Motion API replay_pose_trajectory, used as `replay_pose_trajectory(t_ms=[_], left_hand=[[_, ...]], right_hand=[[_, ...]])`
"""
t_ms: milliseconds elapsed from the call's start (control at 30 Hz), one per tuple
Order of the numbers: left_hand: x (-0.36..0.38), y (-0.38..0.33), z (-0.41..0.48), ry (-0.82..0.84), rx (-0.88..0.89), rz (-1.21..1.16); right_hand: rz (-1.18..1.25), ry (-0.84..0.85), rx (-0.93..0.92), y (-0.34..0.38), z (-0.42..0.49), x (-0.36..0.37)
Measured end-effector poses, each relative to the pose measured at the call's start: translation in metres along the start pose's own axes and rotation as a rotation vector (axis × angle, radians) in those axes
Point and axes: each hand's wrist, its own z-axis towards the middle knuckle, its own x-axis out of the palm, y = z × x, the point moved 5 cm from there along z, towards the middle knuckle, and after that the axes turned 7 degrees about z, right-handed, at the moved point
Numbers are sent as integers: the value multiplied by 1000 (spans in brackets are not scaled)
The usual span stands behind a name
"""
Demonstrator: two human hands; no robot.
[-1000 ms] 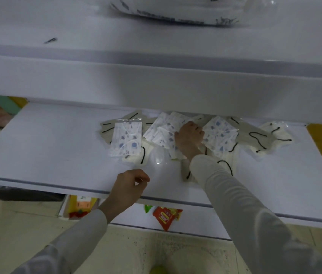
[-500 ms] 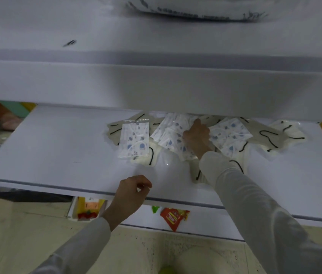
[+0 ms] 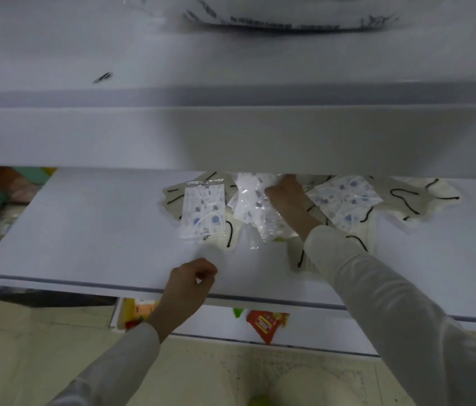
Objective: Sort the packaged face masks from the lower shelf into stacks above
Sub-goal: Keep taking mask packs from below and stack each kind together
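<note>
Right hand (image 3: 286,200), at the back edge of the lower shelf (image 3: 84,230), seems to pinch the dotted packet (image 3: 253,209) just left of it — left hand (image 3: 190,285), loosely curled and empty, is farther.

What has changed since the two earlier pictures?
The right hand has reached slightly deeper into the pile of masks, up to the edge of the upper shelf; the patterned packets beside it look blurred, probably being shifted. Whether it grips one cannot be told. The left hand stays curled, holding nothing, over the front of the lower shelf. The single packet on the left has not moved.
</note>
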Motion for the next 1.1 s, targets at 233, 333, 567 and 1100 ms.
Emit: replay_pose_trajectory(t_ms=[233, 333, 567, 1100], left_hand=[[3, -37, 23, -20, -243, -467], [18, -63, 25, 109, -280, -690], [63, -85, 18, 116, -344, -871], [22, -59, 5, -77, -152, -755]], right_hand=[[451, 301, -128, -14, -51, -24], [587, 324, -93, -35, -69, -28], [603, 241, -9, -63, -83, -54], [187, -191, 363, -122, 3, -106]])
